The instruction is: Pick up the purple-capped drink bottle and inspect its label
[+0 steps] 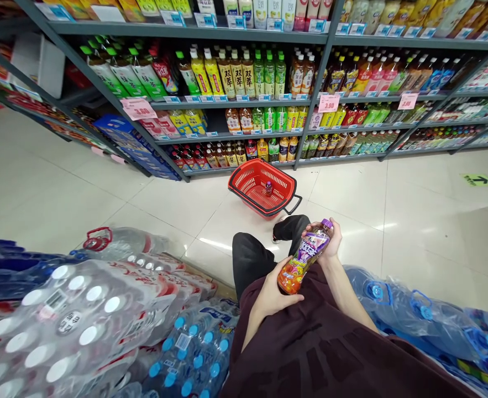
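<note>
A bottle of iced tea [304, 260] with a purple cap and a purple and orange label is held at a slant in front of my body. My left hand [271, 296] grips it around the base, thumb along the lower side. Around its upper part, just below the cap, my right hand [330, 243] is closed, with the fingers partly hidden behind the bottle. On the floor ahead stands a red shopping basket [247, 205] with a black rim and handle. Inside it is a small dark bottle with a purple cap [268, 188].
Shelves [244, 104] packed with drink bottles run across the far side, with pink price signs [329, 103]. Shrink-wrapped water packs [185, 348] are stacked at my left. Large water jugs [393, 298] lie at my right. A green arrow sticker [477, 180] marks the tiled floor.
</note>
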Available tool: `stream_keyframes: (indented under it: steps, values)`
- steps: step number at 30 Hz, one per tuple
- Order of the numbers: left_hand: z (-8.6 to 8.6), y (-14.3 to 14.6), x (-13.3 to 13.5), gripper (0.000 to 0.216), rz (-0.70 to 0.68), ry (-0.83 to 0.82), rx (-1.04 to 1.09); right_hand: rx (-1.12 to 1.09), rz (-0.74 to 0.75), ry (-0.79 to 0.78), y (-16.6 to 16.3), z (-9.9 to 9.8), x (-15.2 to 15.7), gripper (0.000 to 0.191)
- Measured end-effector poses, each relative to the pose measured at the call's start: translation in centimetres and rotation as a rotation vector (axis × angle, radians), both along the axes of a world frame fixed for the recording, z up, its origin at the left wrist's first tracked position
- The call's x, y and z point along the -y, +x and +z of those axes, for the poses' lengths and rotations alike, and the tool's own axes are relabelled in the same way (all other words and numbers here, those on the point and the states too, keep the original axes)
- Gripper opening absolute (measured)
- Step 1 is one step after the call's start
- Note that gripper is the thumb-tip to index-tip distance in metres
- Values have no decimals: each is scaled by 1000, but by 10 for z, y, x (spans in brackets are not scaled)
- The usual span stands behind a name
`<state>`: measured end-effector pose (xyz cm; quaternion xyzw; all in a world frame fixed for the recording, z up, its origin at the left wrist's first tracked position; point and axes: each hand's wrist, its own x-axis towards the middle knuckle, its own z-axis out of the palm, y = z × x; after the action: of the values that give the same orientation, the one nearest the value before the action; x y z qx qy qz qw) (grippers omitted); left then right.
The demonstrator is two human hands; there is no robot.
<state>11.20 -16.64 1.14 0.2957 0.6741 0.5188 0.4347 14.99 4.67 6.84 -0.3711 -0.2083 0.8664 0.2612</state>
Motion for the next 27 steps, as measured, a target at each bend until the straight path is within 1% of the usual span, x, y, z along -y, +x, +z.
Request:
stream_keyframes:
  steps: [2,5,8,11,12,13,17,19,22,27]
  values:
    - [0,0,-1,108,17,5,-136,17,-21,15,0,0,0,61]
    - [0,1,-3,89,50,32,-321,46,-56,37,-1,-1,0,60]
    - [-1,0,-1,80,65,2,-373,81,-27,52,-2,-3,0,57]
    - [-1,-1,2,82,95,-6,-361,82,63,98,-2,-5,1,54]
    - [-1,-1,3,82,111,13,-324,62,89,126,-2,-5,2,54]
    - [-1,0,4,84,121,46,-244,35,111,157,-2,-4,3,55]
    - [-2,3,6,107,74,207,305,-64,152,237,-4,1,11,61]
    - [-2,3,6,115,71,242,451,-75,146,232,-5,3,15,60]
    - [-3,1,6,114,89,254,485,-70,106,195,-7,4,17,52]
    - [-1,0,5,108,46,226,455,-81,58,172,-6,2,16,43]
